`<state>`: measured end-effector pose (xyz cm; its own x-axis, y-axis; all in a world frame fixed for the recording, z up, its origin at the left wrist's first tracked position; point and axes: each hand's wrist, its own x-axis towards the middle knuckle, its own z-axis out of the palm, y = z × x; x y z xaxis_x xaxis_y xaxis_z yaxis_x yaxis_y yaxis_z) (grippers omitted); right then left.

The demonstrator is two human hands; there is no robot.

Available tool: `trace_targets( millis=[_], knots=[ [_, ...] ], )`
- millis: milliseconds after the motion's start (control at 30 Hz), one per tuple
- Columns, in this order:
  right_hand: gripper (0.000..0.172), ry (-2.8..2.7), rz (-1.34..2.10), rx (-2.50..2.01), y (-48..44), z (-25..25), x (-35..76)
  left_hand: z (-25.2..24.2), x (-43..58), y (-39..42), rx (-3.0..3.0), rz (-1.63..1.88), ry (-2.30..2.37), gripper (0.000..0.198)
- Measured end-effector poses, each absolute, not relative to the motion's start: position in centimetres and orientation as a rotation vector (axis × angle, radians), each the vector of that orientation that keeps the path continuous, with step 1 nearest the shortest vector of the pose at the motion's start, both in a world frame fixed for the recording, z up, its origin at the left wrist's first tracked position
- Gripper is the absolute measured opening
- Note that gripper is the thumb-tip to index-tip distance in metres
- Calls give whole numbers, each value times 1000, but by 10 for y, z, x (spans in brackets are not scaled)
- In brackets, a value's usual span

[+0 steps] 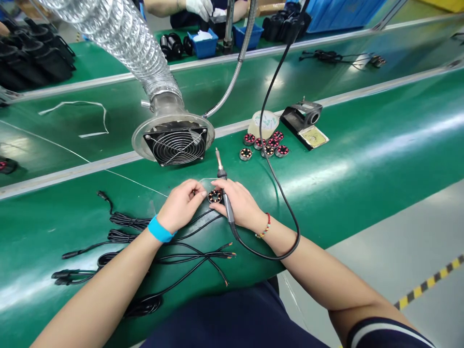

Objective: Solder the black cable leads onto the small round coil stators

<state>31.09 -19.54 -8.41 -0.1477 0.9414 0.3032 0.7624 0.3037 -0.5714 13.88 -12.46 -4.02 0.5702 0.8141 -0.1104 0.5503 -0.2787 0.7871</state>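
Observation:
My right hand (241, 203) grips a soldering iron (228, 208), its tip pointing up and away. Between that hand's thumb and fingers sits a motor stator (215, 196), a small ring with copper windings. My left hand (184, 203) is closed in a pinch just left of the stator. A thin pale wire (136, 181) runs over the belt to the left hand, and a short length shows beyond its fingertips. Black cables (195, 258) with bared ends lie below the hands; some pass beneath the left wrist.
A fume extractor fan (179, 146) hangs ahead of the hands. Several stators (267, 151) lie beyond the right hand, beside a soldering iron stand (302, 121). The iron's cord (275, 179) loops over my right forearm. Across the bench a person's gloved hand (199, 7) is visible.

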Motion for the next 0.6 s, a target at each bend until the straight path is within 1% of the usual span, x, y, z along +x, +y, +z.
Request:
trace_targets(
  millis=[133, 233, 300, 400, 467, 533, 600],
  knots=[
    [49, -2000, 389, -1498, -196, -83, 312, -45, 136, -120, 1837, 394, 1140, 21],
    [50, -2012, 403, -1483, -196, -82, 313, -47, 136, -119, 1890, 283, 1072, 25],
    [49, -2016, 420, -1482, -196, -81, 315, -45, 136, -118, 1933, 270, 1096, 27],
    [49, -2019, 444, -1497, -194, -78, 321, -39, 133, -117, 1941, 306, 1163, 37],
    [49, -2010, 457, -1499, -194, -76, 326, -34, 131, -117, 1955, 231, 1153, 43],
    [50, -1978, 462, -1492, -193, -75, 331, -30, 129, -118, 1992, 82, 1082, 43],
    [49, -1931, 447, -1486, -194, -74, 335, -30, 129, -121, 2048, -12, 992, 36]
  ],
)
